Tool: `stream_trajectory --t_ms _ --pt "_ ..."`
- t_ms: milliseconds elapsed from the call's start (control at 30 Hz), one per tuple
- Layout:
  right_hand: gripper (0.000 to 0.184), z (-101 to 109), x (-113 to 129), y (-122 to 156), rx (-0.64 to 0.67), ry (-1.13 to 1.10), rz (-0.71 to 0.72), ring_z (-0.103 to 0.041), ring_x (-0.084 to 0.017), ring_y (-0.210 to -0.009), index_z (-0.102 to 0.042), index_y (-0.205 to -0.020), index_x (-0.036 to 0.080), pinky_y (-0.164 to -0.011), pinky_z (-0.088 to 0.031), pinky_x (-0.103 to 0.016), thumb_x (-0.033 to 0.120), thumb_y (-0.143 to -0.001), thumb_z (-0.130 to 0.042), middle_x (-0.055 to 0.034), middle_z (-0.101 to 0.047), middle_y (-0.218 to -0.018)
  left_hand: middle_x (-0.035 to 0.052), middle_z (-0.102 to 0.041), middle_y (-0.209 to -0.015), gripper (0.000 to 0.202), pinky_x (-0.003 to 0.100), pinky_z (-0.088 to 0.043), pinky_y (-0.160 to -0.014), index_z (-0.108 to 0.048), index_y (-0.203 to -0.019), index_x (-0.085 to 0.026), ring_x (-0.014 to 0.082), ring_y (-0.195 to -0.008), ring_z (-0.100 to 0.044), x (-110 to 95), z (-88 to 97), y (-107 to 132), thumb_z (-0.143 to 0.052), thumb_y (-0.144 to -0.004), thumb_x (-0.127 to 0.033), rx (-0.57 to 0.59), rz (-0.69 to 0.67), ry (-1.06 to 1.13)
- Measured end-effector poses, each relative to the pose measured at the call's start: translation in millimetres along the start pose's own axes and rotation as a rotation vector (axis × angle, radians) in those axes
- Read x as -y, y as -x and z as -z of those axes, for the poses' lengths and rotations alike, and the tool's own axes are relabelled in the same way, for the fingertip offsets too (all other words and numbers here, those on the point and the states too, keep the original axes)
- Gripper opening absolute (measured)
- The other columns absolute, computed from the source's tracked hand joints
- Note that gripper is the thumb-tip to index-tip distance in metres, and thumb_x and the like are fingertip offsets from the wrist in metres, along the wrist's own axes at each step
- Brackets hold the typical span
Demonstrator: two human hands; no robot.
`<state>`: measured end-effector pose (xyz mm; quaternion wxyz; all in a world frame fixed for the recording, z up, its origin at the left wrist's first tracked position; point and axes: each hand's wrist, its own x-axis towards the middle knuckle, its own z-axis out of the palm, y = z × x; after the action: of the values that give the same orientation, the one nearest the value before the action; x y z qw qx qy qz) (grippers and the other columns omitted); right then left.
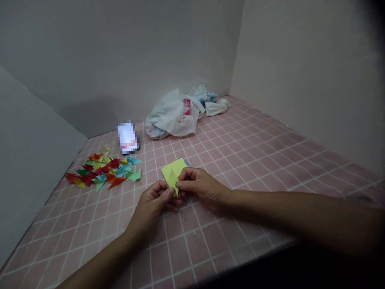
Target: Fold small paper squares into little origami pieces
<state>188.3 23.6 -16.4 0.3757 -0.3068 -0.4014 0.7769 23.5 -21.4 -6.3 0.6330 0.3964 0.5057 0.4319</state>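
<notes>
Between my two hands is a small yellow folded paper, its pointed top upward and a narrow tip low down. My left hand pinches it from the left, thumb near the lower tip. From the right, my right hand closes thumb and forefinger on its edge. Just behind lies a stack of square paper sheets, yellow on top with a blue edge showing; my right fingers partly cover it. To the left lies a pile of folded paper cranes in red, orange, yellow, green and blue.
A phone with a lit, blurred screen stands near the back wall. White plastic bags lie crumpled beside it toward the corner. Pink tiles cover the surface, with walls at the left, back and right. A dark edge runs along the lower right.
</notes>
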Motion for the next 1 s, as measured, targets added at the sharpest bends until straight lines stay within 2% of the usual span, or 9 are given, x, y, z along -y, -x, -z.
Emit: stream_trajectory --t_ms 367,600,800,1000 --pt "0.023 0.0 1.5 0.6 0.040 0.069 0.024 -0.054 -0.010 -0.056 -0.053 -0.075 0.018 -0.059 -0.038 -0.024 0.026 -0.071 -0.074 0.0049 -0.059 -0.060 -0.0009 -0.067 -0.070 0.024 0.021 -0.047 -0.059 -0.061 -0.083 -0.016 0.0091 -0.058 -0.059 2.0 -1.8 -0.8 -0.078 -0.077 -0.033 -0.001 -0.010 0.014" --pt "0.023 -0.6 1.9 2.5 -0.028 0.109 0.074 -0.048 -0.010 -0.058 -0.051 -0.066 0.018 -0.060 -0.036 -0.025 0.024 -0.070 -0.072 0.0049 -0.053 -0.061 -0.0034 -0.063 -0.066 0.024 0.020 -0.044 -0.059 -0.062 -0.083 -0.017 0.0086 -0.058 -0.058 4.2 0.2 -1.6 -0.081 -0.074 -0.028 -0.008 -0.021 0.021" --pt "0.022 -0.4 2.9 0.7 -0.040 0.159 0.094 -0.045 -0.010 -0.058 -0.050 -0.064 0.018 -0.059 -0.033 -0.026 0.023 -0.066 -0.072 0.0053 -0.050 -0.061 -0.0021 -0.063 -0.063 0.024 0.021 -0.044 -0.057 -0.066 -0.085 -0.015 0.0092 -0.055 -0.056 1.2 -1.5 -1.9 -0.080 -0.074 -0.032 0.006 0.003 -0.040" --pt "0.020 -1.7 3.3 1.4 -0.073 0.146 0.112 -0.047 -0.010 -0.060 -0.051 -0.065 0.018 -0.061 -0.035 -0.026 0.024 -0.066 -0.070 0.0044 -0.053 -0.062 -0.0007 -0.065 -0.063 0.025 0.024 -0.044 -0.055 -0.067 -0.079 -0.015 0.0108 -0.053 -0.057 -0.1 -0.1 -1.9 -0.075 -0.077 -0.039 -0.016 0.024 -0.181"
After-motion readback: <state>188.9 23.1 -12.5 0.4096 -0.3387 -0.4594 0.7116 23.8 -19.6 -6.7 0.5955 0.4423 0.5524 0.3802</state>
